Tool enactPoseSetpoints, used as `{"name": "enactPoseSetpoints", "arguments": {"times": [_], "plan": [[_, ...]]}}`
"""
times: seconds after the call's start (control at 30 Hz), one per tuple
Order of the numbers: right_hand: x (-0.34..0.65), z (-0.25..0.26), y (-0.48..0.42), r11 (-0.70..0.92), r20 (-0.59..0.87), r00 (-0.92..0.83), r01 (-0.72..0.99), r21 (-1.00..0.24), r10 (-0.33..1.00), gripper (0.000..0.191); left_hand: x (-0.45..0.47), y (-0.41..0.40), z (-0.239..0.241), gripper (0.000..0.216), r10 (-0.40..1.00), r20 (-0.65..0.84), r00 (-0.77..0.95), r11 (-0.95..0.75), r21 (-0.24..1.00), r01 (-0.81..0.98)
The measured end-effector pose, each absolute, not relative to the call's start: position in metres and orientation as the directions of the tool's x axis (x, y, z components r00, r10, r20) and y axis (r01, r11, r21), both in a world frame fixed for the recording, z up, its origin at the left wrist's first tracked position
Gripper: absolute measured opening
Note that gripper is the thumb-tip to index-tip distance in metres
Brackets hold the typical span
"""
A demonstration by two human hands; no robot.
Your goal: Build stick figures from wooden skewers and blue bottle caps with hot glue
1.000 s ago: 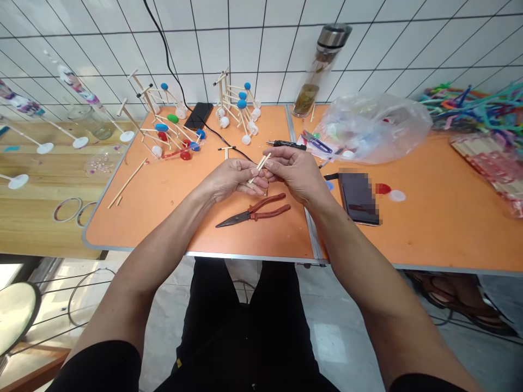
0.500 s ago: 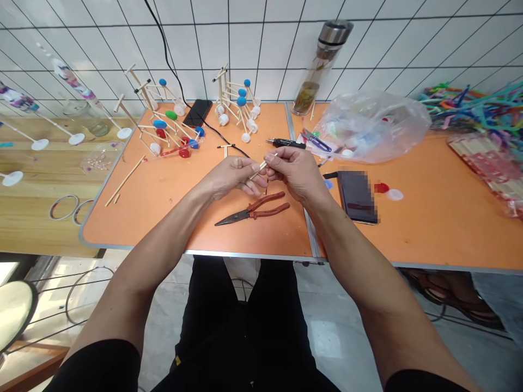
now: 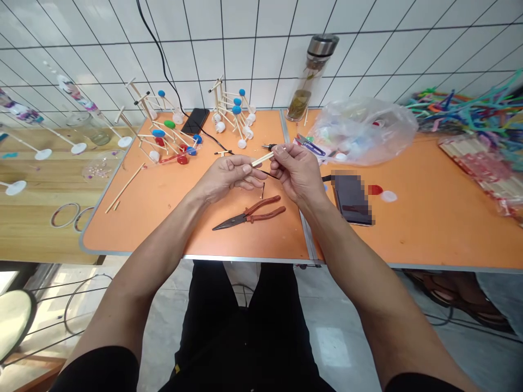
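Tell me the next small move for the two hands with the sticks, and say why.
Likely best: tighten the left hand pinch on the wooden sticks so the right hand can let go. Both hands grip the sticks by the fingertips above the orange table, and the pliers lie free just below them, within easy reach.

Two hands point(image 3: 226, 177) point(image 3: 296, 171), one pliers point(image 3: 249, 212), two phones point(image 3: 195, 121) point(image 3: 352, 198), one bottle point(image 3: 310, 76).

Thin pale wooden stick point(image 3: 262, 159), tilted, midair
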State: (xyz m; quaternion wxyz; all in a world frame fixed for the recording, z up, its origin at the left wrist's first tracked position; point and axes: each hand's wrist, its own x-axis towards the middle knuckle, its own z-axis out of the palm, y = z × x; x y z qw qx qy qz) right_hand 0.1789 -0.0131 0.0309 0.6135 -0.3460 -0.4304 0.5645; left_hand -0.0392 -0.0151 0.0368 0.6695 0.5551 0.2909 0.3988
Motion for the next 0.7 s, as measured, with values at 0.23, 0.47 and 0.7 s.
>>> {"name": "enactPoseSetpoints", "arguments": {"times": [0.23, 0.47, 0.7], "plan": [[0.1766, 0.0338, -0.0145, 0.12, 0.13, 0.001, -0.393, -0.912, 0.991, 0.067, -0.0377, -0.0134, 0.0365, 0.059, 0.878, 0.048, 0.476, 0.057, 0.977, -0.203], [0.1744, 0.0371, -0.0187, 0.108, 0.117, -0.004, -0.357, -0.928, 0.993, 0.064, -0.037, -0.0163, 0.0397, 0.056, 0.894, 0.036, 0.446, 0.06, 0.978, -0.198], [0.1766, 0.0384, -0.0202, 0.135, 0.136, 0.014, -0.268, -0.954, 0.991, 0.064, -0.0384, -0.0172, 0.0398, 0.056, 0.896, 0.033, 0.443, 0.048, 0.984, -0.171]]}}
